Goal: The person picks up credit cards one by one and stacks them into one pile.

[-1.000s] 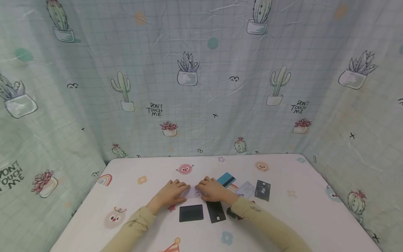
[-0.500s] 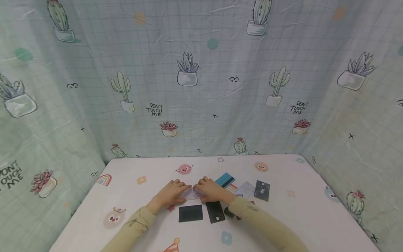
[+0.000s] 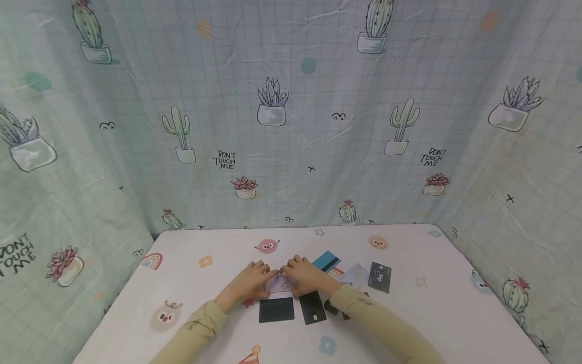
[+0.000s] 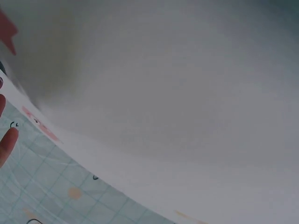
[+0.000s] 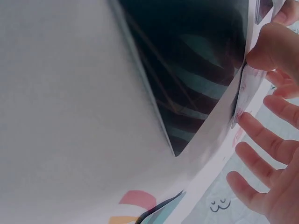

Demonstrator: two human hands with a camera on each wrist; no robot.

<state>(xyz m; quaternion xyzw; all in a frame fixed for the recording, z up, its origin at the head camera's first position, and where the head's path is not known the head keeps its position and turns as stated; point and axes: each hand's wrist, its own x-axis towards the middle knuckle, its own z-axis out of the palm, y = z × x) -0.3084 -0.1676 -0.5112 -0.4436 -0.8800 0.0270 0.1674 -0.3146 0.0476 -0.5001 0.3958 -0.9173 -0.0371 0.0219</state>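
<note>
1. Locate the pale card [image 3: 278, 286]: it sits between both hands, just beyond the flat black card [image 3: 276, 310]. From where I stand, one bowed piece or two cannot be told.
2. Right grip: the right hand [image 3: 306, 276] pinches its right end, thumb and finger at opposite edges.
3. Left grip: the left hand [image 3: 249, 282] pinches the left end.
4. Press evenly; unequal force may spring it loose.
5. Avoid dragging the neighbouring dark card [image 3: 311, 307] across the surface [image 3: 454, 313].

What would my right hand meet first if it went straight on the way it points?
Probably your left hand, just past the pale card your right hand holds, though depth is unclear.
</note>
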